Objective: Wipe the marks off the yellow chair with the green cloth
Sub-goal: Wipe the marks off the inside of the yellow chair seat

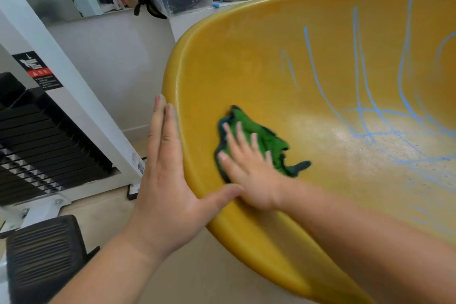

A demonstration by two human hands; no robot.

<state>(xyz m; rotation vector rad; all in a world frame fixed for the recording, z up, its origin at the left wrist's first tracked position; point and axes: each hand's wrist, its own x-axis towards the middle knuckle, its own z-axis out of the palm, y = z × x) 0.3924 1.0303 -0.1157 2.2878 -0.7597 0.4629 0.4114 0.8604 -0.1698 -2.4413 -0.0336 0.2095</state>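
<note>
1. Head view: your right hand [249, 170] lies flat on the green cloth [269, 140]. Its fingers are spread and straight, pressing the cloth against the inside of the yellow chair [246, 57] rather than gripping it.
2. Your left hand [167, 180] is flat too. Its fingers run straight along the outside of the chair's left rim, and the thumb reaches over the rim to the inside, just beside your right wrist. It holds nothing; it braces the shell.
3. The cloth sits bunched low on the left inner wall of the seat, and the yellow around it looks free of marks.
4. The blue marks [361, 110] lie well apart from the cloth, to your right. Long strokes run down the backrest and cross in a tangle on the seat pan, with fainter ones toward the near right edge.
5. Your best move is probably to sweep the cloth rightward into that tangle. Bear down through the palm so the whole pad drags, not just the fingertips.
6. Flatten the bunched cloth first if you can; a wider pad should cover more of each stroke.
7. Push back with the left hand as you wipe, since the curved shell may slide away under pressure.
</note>
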